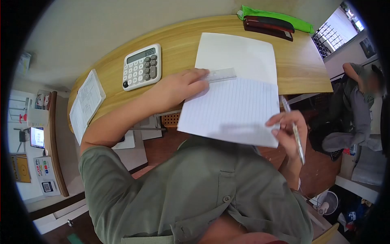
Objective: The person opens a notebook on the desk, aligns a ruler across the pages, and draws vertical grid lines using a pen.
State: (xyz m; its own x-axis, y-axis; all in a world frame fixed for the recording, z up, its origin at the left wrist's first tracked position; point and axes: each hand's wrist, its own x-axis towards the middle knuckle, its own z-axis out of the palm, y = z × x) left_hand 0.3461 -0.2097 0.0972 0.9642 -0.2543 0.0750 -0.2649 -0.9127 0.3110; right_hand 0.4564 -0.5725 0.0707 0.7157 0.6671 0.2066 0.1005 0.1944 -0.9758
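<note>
An open notebook (pixel 231 110) with lined paper hangs partly over the table's front edge, its blank white upper page lying on the tabletop. My left hand (pixel 187 86) reaches across from the left and holds a short clear ruler (pixel 221 75) down along the top of the lined page. At the notebook's lower right corner is my right hand (pixel 290 129). A slim pen (pixel 298 142) sits between its fingers, while the thumb and index fingertips are right at the page's edge.
Left of the notebook stands a white calculator (pixel 142 67), with a stack of papers (pixel 87 101) farther left. A dark stapler (pixel 269 27) and a green pouch (pixel 280 19) lie at the back right. Another person (pixel 357 97) sits at the right.
</note>
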